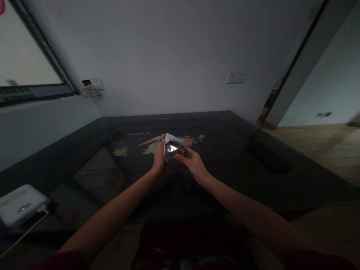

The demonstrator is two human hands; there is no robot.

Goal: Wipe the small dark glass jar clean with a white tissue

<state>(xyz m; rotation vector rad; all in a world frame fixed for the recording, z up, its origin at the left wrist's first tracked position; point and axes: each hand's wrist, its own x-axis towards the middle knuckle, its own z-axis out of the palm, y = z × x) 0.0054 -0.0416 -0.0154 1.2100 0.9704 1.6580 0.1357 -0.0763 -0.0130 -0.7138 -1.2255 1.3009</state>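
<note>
Both hands meet over the middle of a dark glossy table. Between them is a small dark shiny object (171, 150) with a bright reflection on its face; its exact kind is too dim to tell. A white sheet (170, 137), paper or cloth, wraps behind its top and left side. My left hand (159, 157) is closed around the left edge, holding the sheet against the object. My right hand (192, 160) pinches the object's lower right side with thumb and fingers.
The dark table (225, 176) carries a painted flower pattern (153, 145). A white box-shaped device (24, 204) with a cable sits at the left. A long black object (268, 156) lies at the right. Wall sockets (236, 77) are behind.
</note>
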